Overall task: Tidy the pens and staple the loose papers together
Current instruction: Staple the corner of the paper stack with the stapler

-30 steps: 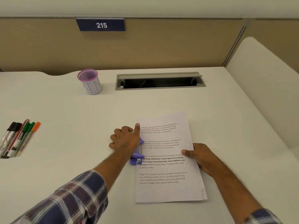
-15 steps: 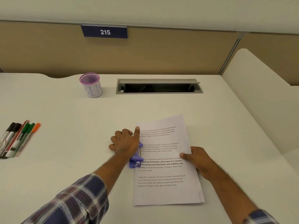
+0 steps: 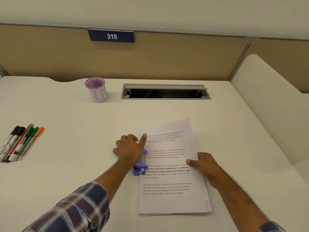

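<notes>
My left hand (image 3: 129,149) lies palm down on a purple stapler (image 3: 140,165) at the left edge of the paper stack (image 3: 172,166), roughly centre of the surface (image 3: 70,164). Index finger is stretched out toward 12 o'clock with its tip on the top left of the sheets, other fingers curled at the paper's edge — hand is pressing flat on the stapler, not wrapped around it. The stapler's front end pokes out below my palm, sitting over the left margin of the top page; whether its mouth actually straddles the sheets, I cannot tell.

My right hand (image 3: 205,166) is at 3 o'clock of the stack, thumb on top of the right edge, remaining fingers hidden under or behind the paper — pinching the sheets there. The stack is printed text, tilted slightly clockwise, with lower sheets fanning out at the bottom right corner.

Pens and markers (image 3: 19,144) lie bundled side by side at 9 o'clock, well apart from the papers: black, red, green and orange caps showing. A purple mesh cup (image 3: 97,89) with a white label stands upright at 11 o'clock, near the back edge. Beside it at 12 o'clock is an open cable hatch (image 3: 165,92). A "215" plate (image 3: 111,36) sits on the partition behind.
</notes>
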`<act>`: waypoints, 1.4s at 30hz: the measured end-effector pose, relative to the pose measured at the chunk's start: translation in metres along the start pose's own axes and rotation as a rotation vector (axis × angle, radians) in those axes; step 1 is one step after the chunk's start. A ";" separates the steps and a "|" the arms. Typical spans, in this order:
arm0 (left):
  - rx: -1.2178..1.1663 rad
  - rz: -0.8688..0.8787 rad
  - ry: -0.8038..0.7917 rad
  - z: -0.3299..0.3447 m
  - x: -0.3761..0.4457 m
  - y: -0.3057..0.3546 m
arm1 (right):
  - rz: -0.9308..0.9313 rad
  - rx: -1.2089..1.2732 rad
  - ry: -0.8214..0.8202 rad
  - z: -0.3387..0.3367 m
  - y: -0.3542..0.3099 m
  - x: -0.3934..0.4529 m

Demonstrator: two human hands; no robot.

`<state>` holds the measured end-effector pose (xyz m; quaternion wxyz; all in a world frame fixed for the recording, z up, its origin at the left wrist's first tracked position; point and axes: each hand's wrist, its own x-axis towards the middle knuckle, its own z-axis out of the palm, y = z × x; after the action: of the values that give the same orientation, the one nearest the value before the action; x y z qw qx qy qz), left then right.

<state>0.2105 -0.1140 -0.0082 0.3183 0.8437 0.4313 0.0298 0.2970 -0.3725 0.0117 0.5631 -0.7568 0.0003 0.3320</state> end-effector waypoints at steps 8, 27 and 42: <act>0.047 0.002 0.007 0.001 0.001 0.003 | 0.023 0.043 0.052 -0.020 0.000 -0.002; 0.156 0.192 -0.132 -0.018 0.007 0.005 | 0.045 0.045 0.056 -0.053 0.001 -0.007; -0.706 0.254 -0.504 -0.046 -0.021 0.051 | -0.197 0.176 -0.024 -0.059 -0.050 -0.037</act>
<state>0.2188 -0.1276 0.0620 0.6756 0.7104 0.1969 0.0077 0.3165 -0.4182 0.0813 0.6572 -0.6967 -0.0516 0.2829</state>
